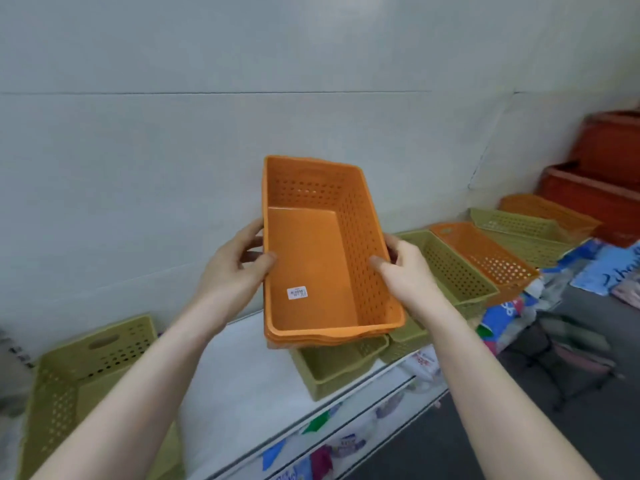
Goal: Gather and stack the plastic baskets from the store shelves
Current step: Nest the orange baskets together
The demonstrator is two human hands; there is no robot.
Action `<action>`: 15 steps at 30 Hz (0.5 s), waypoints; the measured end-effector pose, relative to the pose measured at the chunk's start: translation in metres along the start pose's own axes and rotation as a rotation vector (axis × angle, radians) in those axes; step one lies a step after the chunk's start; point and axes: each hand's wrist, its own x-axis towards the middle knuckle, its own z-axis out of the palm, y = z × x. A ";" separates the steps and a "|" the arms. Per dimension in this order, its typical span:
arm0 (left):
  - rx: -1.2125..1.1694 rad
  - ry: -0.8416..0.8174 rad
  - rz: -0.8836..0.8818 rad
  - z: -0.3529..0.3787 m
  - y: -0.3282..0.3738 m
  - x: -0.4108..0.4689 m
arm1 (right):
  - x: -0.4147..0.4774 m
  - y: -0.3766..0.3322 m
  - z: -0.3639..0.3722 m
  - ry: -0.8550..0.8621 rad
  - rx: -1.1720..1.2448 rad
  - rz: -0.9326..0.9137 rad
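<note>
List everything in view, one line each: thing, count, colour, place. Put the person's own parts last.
held baskets: a nested stack, count unclear, orange, gripped in both hands above the shelf
price sticker: one, white, on the top held basket's floor
green baskets: at least five, olive, along the shelf
orange baskets: two, on the shelf to the right
red crates: two, far right
shelf: one, white
packaged goods: several, mixed colours, below the shelf
left hand: on the stack's left rim
right hand: on its right rim
</note>
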 end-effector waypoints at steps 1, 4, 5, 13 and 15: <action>0.005 -0.029 0.019 0.016 0.005 0.006 | 0.001 0.006 -0.017 0.029 -0.005 0.005; -0.040 -0.128 0.090 0.073 0.023 0.021 | 0.004 0.032 -0.070 0.125 0.002 0.038; -0.055 -0.164 0.111 0.094 0.028 0.026 | 0.004 0.042 -0.089 0.156 0.000 0.048; -0.102 -0.333 0.126 0.286 0.052 0.052 | 0.007 0.135 -0.253 0.324 -0.060 0.115; -0.125 -0.362 0.125 0.334 0.057 0.056 | 0.010 0.157 -0.292 0.332 -0.054 0.133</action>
